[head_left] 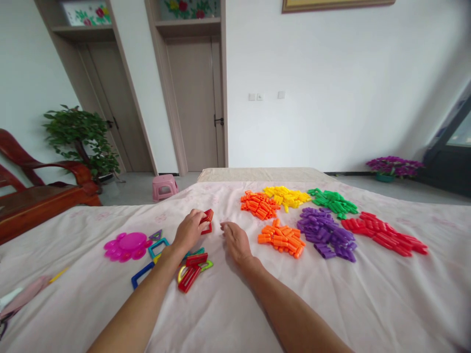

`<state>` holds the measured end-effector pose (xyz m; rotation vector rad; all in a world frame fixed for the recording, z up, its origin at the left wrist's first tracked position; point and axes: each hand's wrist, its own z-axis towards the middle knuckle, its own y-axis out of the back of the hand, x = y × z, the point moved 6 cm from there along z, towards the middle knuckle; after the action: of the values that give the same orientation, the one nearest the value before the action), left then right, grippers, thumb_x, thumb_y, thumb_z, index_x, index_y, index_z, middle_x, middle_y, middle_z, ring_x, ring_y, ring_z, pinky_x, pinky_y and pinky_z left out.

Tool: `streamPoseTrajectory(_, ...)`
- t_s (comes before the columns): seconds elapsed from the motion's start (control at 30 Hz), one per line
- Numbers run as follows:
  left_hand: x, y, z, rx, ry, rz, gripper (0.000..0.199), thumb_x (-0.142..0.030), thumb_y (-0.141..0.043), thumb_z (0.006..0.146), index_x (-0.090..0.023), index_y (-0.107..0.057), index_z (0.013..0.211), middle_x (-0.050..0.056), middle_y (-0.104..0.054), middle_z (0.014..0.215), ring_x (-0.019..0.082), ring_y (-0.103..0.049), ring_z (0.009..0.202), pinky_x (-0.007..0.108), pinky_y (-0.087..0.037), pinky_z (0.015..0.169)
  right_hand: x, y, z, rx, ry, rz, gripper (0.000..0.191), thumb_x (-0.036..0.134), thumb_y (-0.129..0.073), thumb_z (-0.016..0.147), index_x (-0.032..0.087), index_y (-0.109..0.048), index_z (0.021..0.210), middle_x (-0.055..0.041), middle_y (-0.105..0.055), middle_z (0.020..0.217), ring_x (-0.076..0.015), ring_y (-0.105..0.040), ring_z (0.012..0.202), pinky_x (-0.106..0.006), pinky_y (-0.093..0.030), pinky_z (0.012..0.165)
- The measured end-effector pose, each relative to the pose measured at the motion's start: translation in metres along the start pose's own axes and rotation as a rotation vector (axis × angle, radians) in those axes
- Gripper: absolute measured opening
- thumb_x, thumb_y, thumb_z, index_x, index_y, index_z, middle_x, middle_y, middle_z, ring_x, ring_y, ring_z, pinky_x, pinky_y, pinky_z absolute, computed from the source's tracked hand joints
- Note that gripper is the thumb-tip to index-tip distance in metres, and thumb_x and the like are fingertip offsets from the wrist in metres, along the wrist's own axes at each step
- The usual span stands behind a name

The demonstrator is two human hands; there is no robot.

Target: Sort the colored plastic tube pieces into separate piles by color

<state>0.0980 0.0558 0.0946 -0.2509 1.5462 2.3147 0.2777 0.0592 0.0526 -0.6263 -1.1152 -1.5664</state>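
My left hand [190, 229] is closed around a small stack of red magnetic tiles [208, 215] near the middle of the cloth. Just below that stack lies another red tile frame [207, 228]. To the right, my right hand [236, 242] rests by the cloth with its fingers stretched out and nothing seen in them. Under and beside my left forearm are red tile stacks [190, 278], a yellow-green curved tile [207, 265], a light blue square frame [158, 246] and a dark blue frame [142, 275]. My forearm partly hides these.
A magenta flower-shaped dish [133, 241] sits at the left. Piles of orange pieces [281, 239], purple pieces [326, 231], red pieces [382, 232], yellow pieces [289, 197] and green pieces [333, 201] lie at the right. Farther left is a pink pouch-like item [27, 292].
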Motion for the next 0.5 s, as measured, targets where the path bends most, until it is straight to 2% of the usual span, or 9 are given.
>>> streamPoseTrajectory(0.1, -0.027, -0.005, -0.001, 0.06, -0.1, 0.024, 0.011, -0.029, -0.059, 0.092, -0.022, -0.065, 0.097, 0.005, -0.062, 0.115, 0.019, -0.06, 0.106, 0.029, -0.045, 0.092, -0.016, 0.005, 0.004, -0.135, -0.05, 0.056, 0.037, 0.034, -0.042, 0.097, 0.02, -0.064, 0.122, -0.0097, -0.069, 0.116, -0.0209, -0.064, 0.103, -0.036, -0.051, 0.092)
streamPoseTrajectory(0.17, -0.039, -0.01, -0.001, 0.11, -0.127, 0.016, 0.011, -0.031, -0.06, 0.091, -0.022, -0.065, 0.096, 0.005, -0.062, 0.112, 0.019, -0.061, 0.103, 0.028, -0.046, 0.088, -0.022, 0.004, 0.005, -0.141, -0.059, 0.036, 0.038, 0.026, -0.045, 0.092, 0.018, -0.062, 0.125, -0.0106, -0.069, 0.117, -0.0207, -0.064, 0.103, -0.037, -0.051, 0.094)
streamPoseTrajectory(0.23, -0.042, -0.013, -0.002, 0.139, -0.111, 0.008, 0.013, -0.031, -0.063, 0.089, -0.023, -0.065, 0.1, 0.004, -0.061, 0.112, 0.018, -0.062, 0.1, 0.027, -0.046, 0.083, -0.025, 0.003, 0.005, -0.132, -0.067, 0.011, 0.041, 0.019, -0.045, 0.088, 0.017, -0.063, 0.124, -0.0106, -0.069, 0.118, -0.0204, -0.065, 0.101, -0.037, -0.052, 0.093)
streamPoseTrajectory(0.37, -0.021, -0.011, -0.005, 0.127, 0.015, 0.128, 0.025, -0.029, -0.072, 0.08, -0.023, -0.067, 0.104, 0.006, -0.06, 0.113, 0.021, -0.06, 0.104, 0.03, -0.045, 0.088, -0.026, 0.002, 0.005, -0.137, -0.055, -0.004, 0.042, 0.013, -0.045, 0.083, 0.018, -0.065, 0.119, -0.0104, -0.068, 0.117, -0.0199, -0.065, 0.099, -0.035, -0.053, 0.091)
streamPoseTrajectory(0.5, 0.008, -0.014, -0.014, 0.19, 0.115, 0.174, 0.017, -0.032, -0.069, 0.083, -0.022, -0.069, 0.097, 0.007, -0.059, 0.113, 0.021, -0.06, 0.104, 0.03, -0.046, 0.085, -0.019, 0.004, 0.005, -0.13, -0.006, -0.062, 0.039, 0.011, -0.047, 0.081, 0.018, -0.068, 0.112, -0.0099, -0.067, 0.114, -0.021, -0.063, 0.105, -0.035, -0.052, 0.092)
